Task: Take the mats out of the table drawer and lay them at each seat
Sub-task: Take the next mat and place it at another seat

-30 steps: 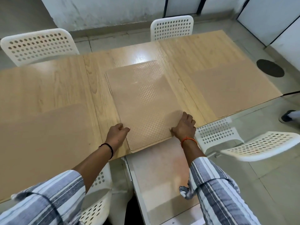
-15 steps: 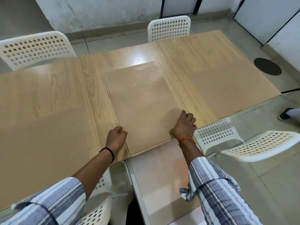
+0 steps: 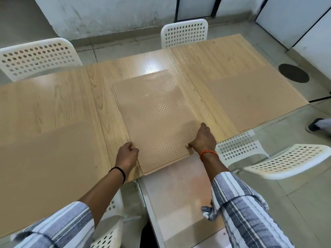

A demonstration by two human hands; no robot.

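Note:
A beige textured mat [image 3: 154, 115] lies on the middle of the wooden table [image 3: 111, 111], its near edge hanging slightly over the table's front. My left hand [image 3: 127, 154] pinches the mat's left edge near the front corner. My right hand [image 3: 203, 140] grips its right edge with curled fingers. Two more beige mats lie flat, one at the left [image 3: 48, 163] and one at the right [image 3: 250, 101]. Below the table edge the drawer [image 3: 177, 197] stands pulled out, its pale floor showing.
White perforated chairs stand around: two at the far side [image 3: 184, 32] [image 3: 35, 56], one at my right [image 3: 290, 160], another under my left arm [image 3: 107, 235]. A person's shoe [image 3: 315, 124] shows at the right edge. A dark round floor cover [image 3: 293, 73] lies beyond the table.
The mat has slid slightly further onto the table with both hands on its edges. My right hand's fingers have shifted forward along the right edge.

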